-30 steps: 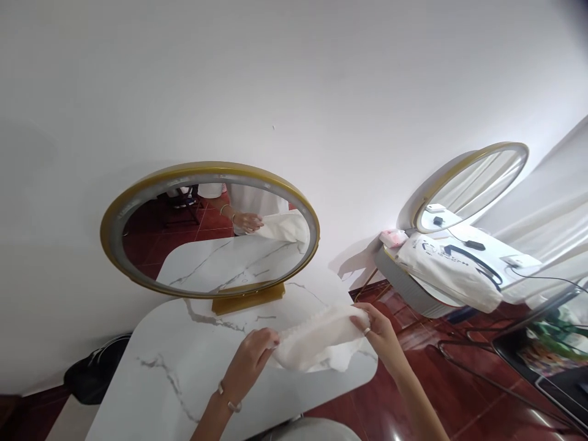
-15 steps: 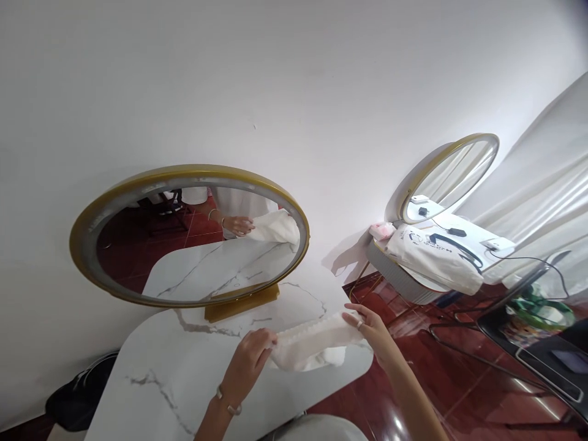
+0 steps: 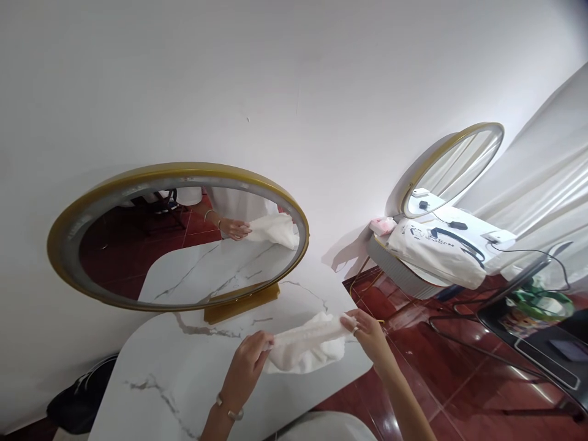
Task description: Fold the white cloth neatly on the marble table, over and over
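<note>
A soft white cloth (image 3: 305,349) is stretched between my two hands over the marble-patterned tabletop (image 3: 160,367). My left hand (image 3: 250,355), with a bracelet at the wrist, pinches its left end. At the other end, my right hand (image 3: 365,334), wearing a ring, grips the cloth between thumb and fingers. The upper edge runs nearly straight from hand to hand, and looser folds bunch below and behind it. Whether the cloth's underside touches the table I cannot tell. One hand and the cloth are reflected in the gold-rimmed mirror (image 3: 193,263) behind the table.
To the right, a second table holds a white printed bag (image 3: 432,254), a pink-and-white packet (image 3: 383,226), a black adapter (image 3: 454,226) and another gold-rimmed mirror (image 3: 452,171). A dark chair (image 3: 528,331) carries a green bag. A black bag (image 3: 80,398) lies at lower left.
The cloth's upper edge has turned and drawn narrower, and more loose folds show behind it. My right hand has shifted slightly lower, still gripping. The left hand keeps its hold.
</note>
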### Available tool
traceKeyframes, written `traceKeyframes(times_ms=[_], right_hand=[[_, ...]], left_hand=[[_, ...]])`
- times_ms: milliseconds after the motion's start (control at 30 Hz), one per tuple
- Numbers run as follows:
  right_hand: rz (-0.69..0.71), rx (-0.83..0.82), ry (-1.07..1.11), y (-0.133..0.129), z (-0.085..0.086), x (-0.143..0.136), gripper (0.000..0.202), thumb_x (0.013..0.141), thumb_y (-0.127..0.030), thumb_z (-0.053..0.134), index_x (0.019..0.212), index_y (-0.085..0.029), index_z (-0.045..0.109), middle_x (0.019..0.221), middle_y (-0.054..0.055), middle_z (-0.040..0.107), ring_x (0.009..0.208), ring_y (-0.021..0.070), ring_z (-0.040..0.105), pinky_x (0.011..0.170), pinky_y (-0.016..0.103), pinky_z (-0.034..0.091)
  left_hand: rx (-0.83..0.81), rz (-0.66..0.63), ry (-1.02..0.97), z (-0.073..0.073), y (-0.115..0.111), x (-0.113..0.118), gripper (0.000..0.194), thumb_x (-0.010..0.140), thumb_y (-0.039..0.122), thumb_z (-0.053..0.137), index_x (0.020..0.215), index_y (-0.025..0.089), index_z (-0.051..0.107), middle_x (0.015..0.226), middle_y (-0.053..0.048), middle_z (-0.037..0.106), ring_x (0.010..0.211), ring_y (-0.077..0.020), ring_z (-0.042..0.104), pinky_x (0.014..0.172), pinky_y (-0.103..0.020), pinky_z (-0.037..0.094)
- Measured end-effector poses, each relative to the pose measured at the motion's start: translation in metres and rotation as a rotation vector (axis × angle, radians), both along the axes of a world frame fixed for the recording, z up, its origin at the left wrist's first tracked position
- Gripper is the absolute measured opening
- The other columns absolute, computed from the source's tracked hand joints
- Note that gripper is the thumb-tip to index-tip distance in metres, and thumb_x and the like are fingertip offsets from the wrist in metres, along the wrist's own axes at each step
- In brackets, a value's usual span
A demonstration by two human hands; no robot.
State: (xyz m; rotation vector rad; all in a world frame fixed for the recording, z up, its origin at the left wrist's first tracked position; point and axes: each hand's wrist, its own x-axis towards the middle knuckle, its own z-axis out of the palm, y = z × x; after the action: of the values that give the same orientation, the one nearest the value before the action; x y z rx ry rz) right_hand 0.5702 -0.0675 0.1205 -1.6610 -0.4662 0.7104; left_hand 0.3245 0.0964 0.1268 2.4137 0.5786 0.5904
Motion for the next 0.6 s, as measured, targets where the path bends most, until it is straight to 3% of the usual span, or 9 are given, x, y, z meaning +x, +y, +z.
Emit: traceKeyframes(times_ms=[100,267,367,500,600], right_hand=[[-0.054,0.057,0.132,0.002,-0.018,-0.006,0.041,0.061,-0.054,0.075,0.076,-0.02,0.059,0.074,0.003,0.065,0.07,0.0181,0.058,0.063,0.027,0.043],[-0.159,0.248,0.302,0.019,-0.042,-0.011,0.035,0.059,-0.042,0.08,0.078,-0.02,0.059,0.102,0.01,0.068,0.098,0.0241,0.061,0.083,0.035,0.047],[-0.187,0.306,0.267,0.037,-0.056,-0.012,0.033,0.059,-0.041,0.08,0.077,-0.02,0.062,0.101,0.01,0.069,0.105,0.0255,0.059,0.088,0.036,0.045],[-0.237,0.233,0.226,0.059,-0.069,-0.015,0.036,0.06,-0.048,0.077,0.075,-0.016,0.068,0.083,0.008,0.07,0.089,0.0243,0.062,0.08,0.035,0.047],[-0.229,0.197,0.219,0.066,-0.068,-0.012,0.038,0.058,-0.049,0.078,0.074,-0.015,0.071,0.077,0.007,0.07,0.079,0.0227,0.062,0.074,0.033,0.048]], left_hand=[[-0.032,0.021,0.004,-0.005,0.001,0.0,0.014,0.091,0.022,0.038,0.088,0.024,0.052,0.083,0.0,0.063,0.078,-0.0138,0.061,0.071,-0.024,0.048],[-0.112,0.067,0.048,-0.015,0.005,0.0,0.014,0.091,0.027,0.039,0.087,0.024,0.052,0.083,-0.001,0.063,0.078,-0.0151,0.062,0.07,-0.024,0.05],[-0.159,0.084,0.083,-0.022,0.006,-0.001,0.016,0.091,0.032,0.038,0.086,0.024,0.051,0.083,-0.002,0.063,0.079,-0.0153,0.063,0.069,-0.024,0.05],[-0.196,0.099,0.107,-0.029,0.007,-0.003,0.019,0.092,0.035,0.037,0.086,0.024,0.051,0.084,-0.002,0.063,0.081,-0.0155,0.062,0.07,-0.024,0.05],[-0.246,0.127,0.109,-0.031,0.007,-0.006,0.022,0.092,0.039,0.037,0.086,0.023,0.052,0.084,-0.002,0.062,0.078,-0.0146,0.061,0.071,-0.023,0.049]])
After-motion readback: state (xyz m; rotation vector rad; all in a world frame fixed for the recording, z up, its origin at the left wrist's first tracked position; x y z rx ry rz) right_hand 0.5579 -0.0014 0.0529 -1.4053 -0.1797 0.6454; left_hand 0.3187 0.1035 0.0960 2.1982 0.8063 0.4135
